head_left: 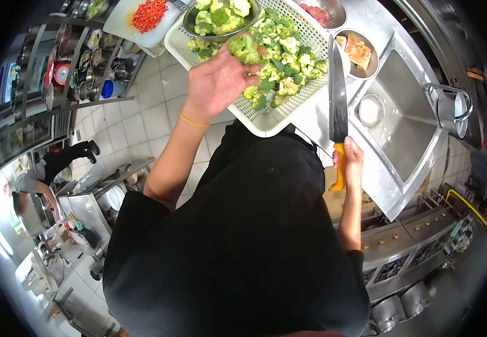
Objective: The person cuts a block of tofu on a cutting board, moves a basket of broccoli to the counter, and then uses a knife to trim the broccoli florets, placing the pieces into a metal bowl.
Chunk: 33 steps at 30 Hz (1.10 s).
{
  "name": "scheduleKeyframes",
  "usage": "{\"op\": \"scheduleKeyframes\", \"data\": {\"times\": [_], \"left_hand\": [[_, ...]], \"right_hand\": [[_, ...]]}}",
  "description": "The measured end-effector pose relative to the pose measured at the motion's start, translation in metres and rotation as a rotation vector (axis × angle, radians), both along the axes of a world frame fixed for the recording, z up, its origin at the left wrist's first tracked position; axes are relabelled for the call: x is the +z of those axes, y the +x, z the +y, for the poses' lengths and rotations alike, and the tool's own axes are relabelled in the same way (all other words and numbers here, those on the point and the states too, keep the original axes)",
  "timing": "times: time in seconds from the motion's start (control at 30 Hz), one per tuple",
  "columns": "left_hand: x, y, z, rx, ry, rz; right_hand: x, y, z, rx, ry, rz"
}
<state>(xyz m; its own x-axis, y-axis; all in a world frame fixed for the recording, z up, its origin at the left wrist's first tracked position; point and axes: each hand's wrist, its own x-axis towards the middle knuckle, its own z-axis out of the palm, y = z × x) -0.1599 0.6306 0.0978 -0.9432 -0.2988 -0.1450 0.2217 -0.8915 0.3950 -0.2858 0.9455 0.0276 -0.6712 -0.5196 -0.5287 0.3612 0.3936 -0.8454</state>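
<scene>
My left hand (215, 84) is above a pale plastic basket (266, 123), its fingers closed around a broccoli floret (244, 49). Many cut broccoli pieces (288, 56) fill the basket below. A metal bowl (249, 22) with more broccoli sits at the basket's far left, just beyond my fingers. In my right hand (354, 160) is a large kitchen knife (338, 95), gripped by its yellow handle. The blade points away from me, along the right side of the basket.
A white cutting board (121, 22) carries chopped red pepper (149, 15). On the right, bowls hold raw meat (316, 14) and browned slices (358, 51) beside a steel sink (406, 123). Stoves (406, 236) stand lower right. Another person (47, 171) works at the far left, near shelves.
</scene>
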Motion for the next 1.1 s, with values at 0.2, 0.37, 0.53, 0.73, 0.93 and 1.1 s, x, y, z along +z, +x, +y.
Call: {"op": "scheduleKeyframes", "data": {"times": [0.2, 0.37, 0.53, 0.73, 0.93, 1.1], "left_hand": [[-0.022, -0.005, -0.017, 0.126, -0.959, -0.078], [-0.026, -0.009, -0.028, 0.094, -0.779, -0.049], [-0.032, -0.017, -0.01, 0.002, -0.484, 0.052], [-0.044, -0.02, 0.001, -0.031, -0.427, -0.008], [-0.036, -0.007, 0.01, 0.056, -0.352, -0.098], [-0.039, -0.004, 0.002, -0.104, -0.457, 0.082]], "right_hand": [[0.002, 0.011, -0.021, 0.013, -0.043, 0.31], [0.017, 0.02, -0.042, 0.059, -0.068, 0.456], [0.046, 0.018, -0.074, 0.189, -0.236, 0.838], [0.068, 0.01, -0.105, 0.346, -0.202, 1.241], [0.062, 0.006, -0.1, 0.357, -0.18, 1.223], [0.039, 0.001, -0.081, 0.312, -0.138, 1.021]]}}
